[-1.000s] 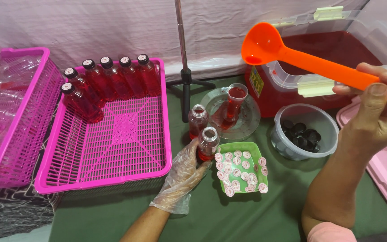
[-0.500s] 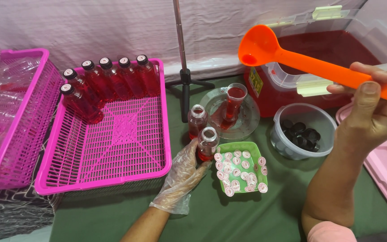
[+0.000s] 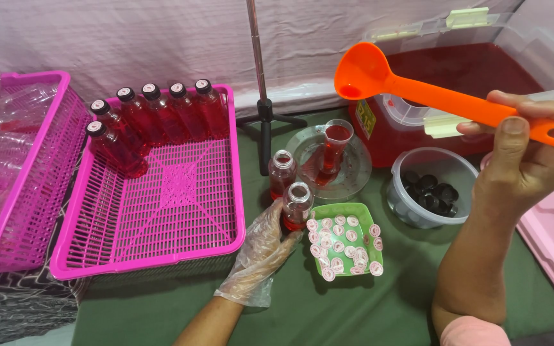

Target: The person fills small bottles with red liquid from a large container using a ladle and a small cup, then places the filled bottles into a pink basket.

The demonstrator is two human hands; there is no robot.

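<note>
Filling is in hand: an open bottle (image 3: 297,206) is gripped by the gloved left hand (image 3: 261,253), an orange ladle (image 3: 444,97) is grasped aloft by the right hand (image 3: 526,160), and careful pouring is judged next.

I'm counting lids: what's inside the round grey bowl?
The round grey plastic bowl holds a pile of black screw caps; those underneath are hidden, so no count.

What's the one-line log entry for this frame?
left hand: gloved, gripping open bottle | right hand: holding orange ladle raised | pink basket: six capped bottles

Pink basket (image 3: 161,192), black caps' bowl (image 3: 434,170)
</note>
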